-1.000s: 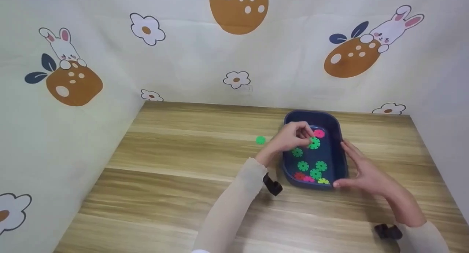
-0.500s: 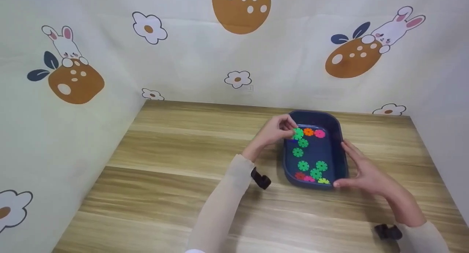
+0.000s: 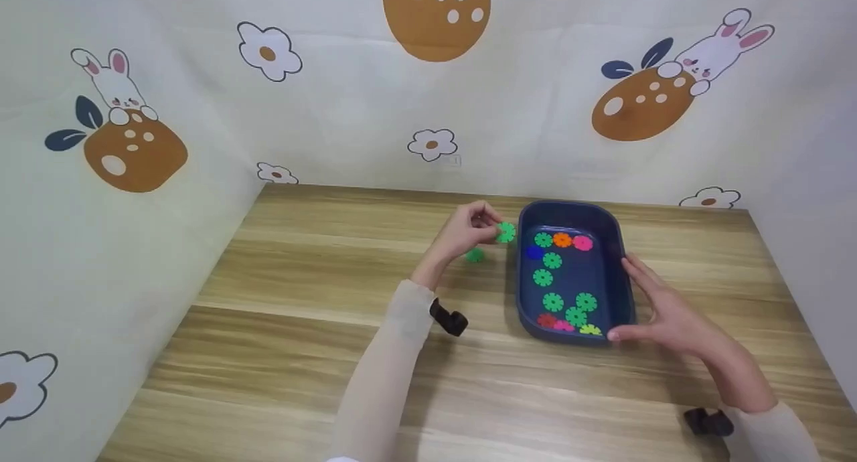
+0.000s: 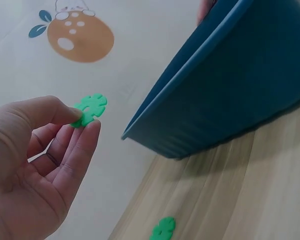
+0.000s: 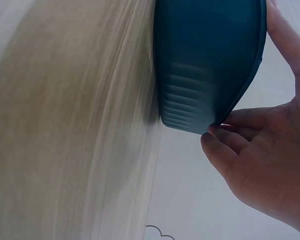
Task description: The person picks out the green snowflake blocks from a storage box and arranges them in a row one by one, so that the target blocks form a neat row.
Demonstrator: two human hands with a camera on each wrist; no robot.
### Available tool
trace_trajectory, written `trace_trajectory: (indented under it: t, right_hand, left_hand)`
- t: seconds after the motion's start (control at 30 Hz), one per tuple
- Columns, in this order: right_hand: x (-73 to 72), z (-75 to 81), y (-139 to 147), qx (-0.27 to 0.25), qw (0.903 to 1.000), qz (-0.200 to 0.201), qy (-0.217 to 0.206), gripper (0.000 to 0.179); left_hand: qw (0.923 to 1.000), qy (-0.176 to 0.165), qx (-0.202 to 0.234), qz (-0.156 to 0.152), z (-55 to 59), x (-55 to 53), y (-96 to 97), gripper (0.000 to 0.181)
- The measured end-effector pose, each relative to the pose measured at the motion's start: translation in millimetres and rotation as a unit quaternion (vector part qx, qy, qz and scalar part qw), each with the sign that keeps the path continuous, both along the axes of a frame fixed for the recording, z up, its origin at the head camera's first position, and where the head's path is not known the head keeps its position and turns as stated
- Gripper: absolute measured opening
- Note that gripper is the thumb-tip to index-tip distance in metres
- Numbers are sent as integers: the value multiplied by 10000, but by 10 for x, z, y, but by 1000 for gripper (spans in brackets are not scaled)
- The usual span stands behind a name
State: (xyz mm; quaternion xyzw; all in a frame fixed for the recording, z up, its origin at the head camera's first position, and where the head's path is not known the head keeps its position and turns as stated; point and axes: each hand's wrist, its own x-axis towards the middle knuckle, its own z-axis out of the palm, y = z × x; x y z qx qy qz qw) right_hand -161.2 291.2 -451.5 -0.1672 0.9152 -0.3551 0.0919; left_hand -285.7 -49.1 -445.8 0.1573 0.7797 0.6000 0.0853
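My left hand pinches a green snowflake disc between thumb and fingers, just left of the navy plastic bin. In the left wrist view this notched green disc stands out past the fingertips. A second green disc lies on the table below that hand. My right hand rests its spread, fairly straight fingers and thumb against the bin's front right corner. In the right wrist view its fingertips touch the rim. Several green discs, an orange disc and a blue disc lie inside the bin.
Pink, red and yellow discs also lie in the bin. The wooden table meets a patterned cloth at the back and sides. The bin stands near the table's back edge.
My left hand has moved left from over the bin to beside it, the green disc still in its fingers. The right hand and the bin have stayed in place.
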Motion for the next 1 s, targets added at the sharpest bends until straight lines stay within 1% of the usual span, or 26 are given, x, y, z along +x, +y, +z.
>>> trace_trajectory:
  t: [0.27, 0.57, 0.67, 0.77, 0.9, 1.0]
  right_hand:
    - [4, -2, -5, -42, 10000, 15, 9, 119]
    - [14, 0, -10, -37, 10000, -24, 27, 119]
    - [11, -4, -10, -42, 10000, -32, 0, 119]
    - [8, -7, -6, -58, 10000, -37, -30, 118]
    - [7, -1, -3, -51, 9999, -58, -84, 119]
    - [12, 3, -4, -25, 9999, -68, -107, 119]
  left_hand:
    - [9994, -88, 93, 329, -91, -37, -200, 16]
    - [9955, -403, 326, 788, -235, -42, -387, 19]
    - [9935, -525, 289, 970, -288, -38, -443, 17]
    - [9923, -603, 123, 1074, -349, -41, -490, 16]
    - [9912, -552, -155, 1189, -432, -51, -534, 17]
    - [9893, -568, -270, 1320, -491, -52, -556, 17]
